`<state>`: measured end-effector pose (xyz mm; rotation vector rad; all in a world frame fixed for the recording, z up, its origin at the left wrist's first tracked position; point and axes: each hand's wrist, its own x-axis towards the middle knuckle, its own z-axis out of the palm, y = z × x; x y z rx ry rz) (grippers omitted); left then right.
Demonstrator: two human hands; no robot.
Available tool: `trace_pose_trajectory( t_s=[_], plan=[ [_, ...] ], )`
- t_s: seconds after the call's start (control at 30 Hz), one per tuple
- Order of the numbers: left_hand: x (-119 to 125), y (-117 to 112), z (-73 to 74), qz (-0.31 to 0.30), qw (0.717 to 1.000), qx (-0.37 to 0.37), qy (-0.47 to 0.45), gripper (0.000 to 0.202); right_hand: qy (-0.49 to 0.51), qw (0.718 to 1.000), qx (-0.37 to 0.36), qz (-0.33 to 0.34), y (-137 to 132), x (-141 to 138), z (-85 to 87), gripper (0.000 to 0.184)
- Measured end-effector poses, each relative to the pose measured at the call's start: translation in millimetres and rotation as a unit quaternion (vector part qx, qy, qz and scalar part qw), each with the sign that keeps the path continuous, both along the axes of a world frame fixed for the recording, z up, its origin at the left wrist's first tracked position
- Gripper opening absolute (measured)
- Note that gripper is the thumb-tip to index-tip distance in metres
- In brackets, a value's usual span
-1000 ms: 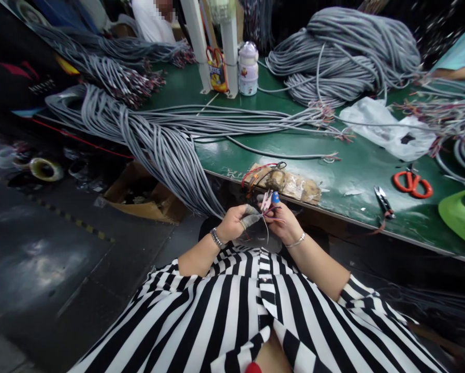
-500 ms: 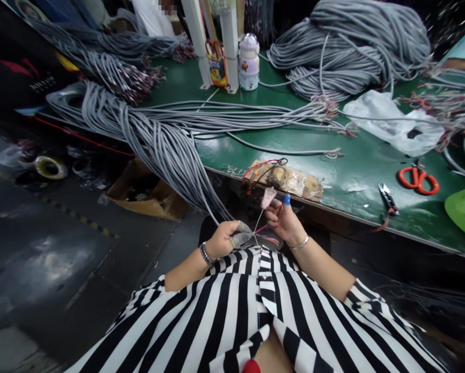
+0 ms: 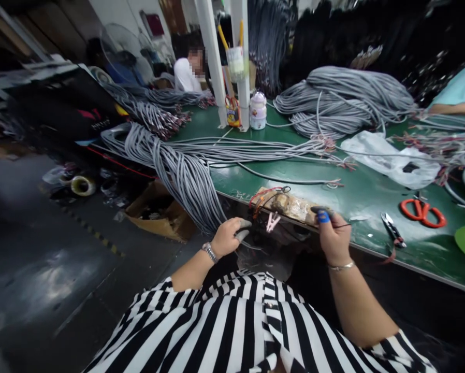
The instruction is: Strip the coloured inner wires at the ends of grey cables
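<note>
My left hand (image 3: 229, 237), with grey coverings on its fingertips, is held below the table edge beside the hanging grey cables (image 3: 195, 199). Its thumb and fingers are apart, and a thin pale wire (image 3: 252, 246) shows just under the fingertips. My right hand (image 3: 333, 235), a blue band around its thumb, is closed in a pinch at the table edge. A thin dark stick-like piece (image 3: 344, 226) pokes out from its grip. Between the hands, a pink clothespin (image 3: 272, 221) hangs by the taped wooden block (image 3: 294, 206), which has red and black wires at its left end.
Red-handled scissors (image 3: 422, 212) and small snips (image 3: 392, 230) lie on the green table (image 3: 232, 178) at right. Behind are a plastic bag (image 3: 391, 158), a lilac bottle (image 3: 258, 111) and a large cable coil (image 3: 345, 101). A cardboard box (image 3: 158, 212) is on the floor. Other people sit beyond.
My right hand has moved right, away from the left hand, to the block's right end. The clothespin, earlier at my right fingers, now hangs at the block. My left fingers have parted; the view has tilted up.
</note>
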<state>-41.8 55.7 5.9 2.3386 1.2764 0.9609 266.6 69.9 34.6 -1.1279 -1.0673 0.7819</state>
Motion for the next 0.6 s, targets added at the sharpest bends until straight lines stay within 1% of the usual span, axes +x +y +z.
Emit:
trace_pose_trajectory(
  t_s=[0.03, 0.07, 0.13, 0.2, 0.23, 0.27, 0.33, 0.37, 0.4, 0.47, 0.53, 0.6],
  plan=[
    [1, 12, 8.0, -0.003, 1.0, 0.018, -0.009, 0.023, 0.014, 1.0, -0.003, -0.003, 6, 7, 4.8, 0.028],
    [2, 27, 16.4, -0.002, 0.999, 0.032, -0.012, 0.024, 0.042, 0.999, -0.014, 0.008, 12, 13, 8.6, 0.03],
    [4, 60, 33.8, 0.017, 0.999, 0.044, 0.019, 0.025, 0.102, 0.993, -0.039, 0.045, 20, 19, 12.9, 0.033],
    [4, 98, 51.5, 0.07, 0.992, 0.037, 0.099, 0.027, 0.124, 0.988, -0.057, 0.069, 23, 20, 13.5, 0.035],
    [4, 116, 60.2, 0.109, 0.983, 0.027, 0.145, 0.031, 0.121, 0.988, -0.06, 0.071, 23, 20, 12.8, 0.036],
    [2, 135, 68.6, 0.144, 0.971, 0.013, 0.191, 0.037, 0.114, 0.989, -0.062, 0.07, 23, 19, 11.6, 0.036],
    [-2, 166, 84.0, 0.218, 0.938, -0.031, 0.268, 0.046, 0.099, 0.991, -0.06, 0.066, 22, 19, 8.4, 0.036],
    [-4, 179, 90.6, 0.235, 0.93, -0.043, 0.28, 0.05, 0.094, 0.992, -0.057, 0.065, 22, 20, 6.6, 0.037],
    [-7, 190, 96.3, 0.244, 0.924, -0.052, 0.289, 0.051, 0.091, 0.992, -0.057, 0.066, 22, 20, 4.8, 0.037],
    [-10, 206, 105.2, 0.241, 0.919, -0.07, 0.304, 0.045, 0.089, 0.992, -0.06, 0.073, 24, 21, 2.2, 0.038],
    [-9, 215, 110.9, 0.216, 0.917, -0.09, 0.323, 0.036, 0.093, 0.991, -0.061, 0.08, 25, 21, 1.7, 0.037],
    [-2, 218, 113.8, 0.175, 0.918, -0.103, 0.34, 0.03, 0.097, 0.99, -0.062, 0.083, 26, 20, 3.5, 0.037]
  ],
)
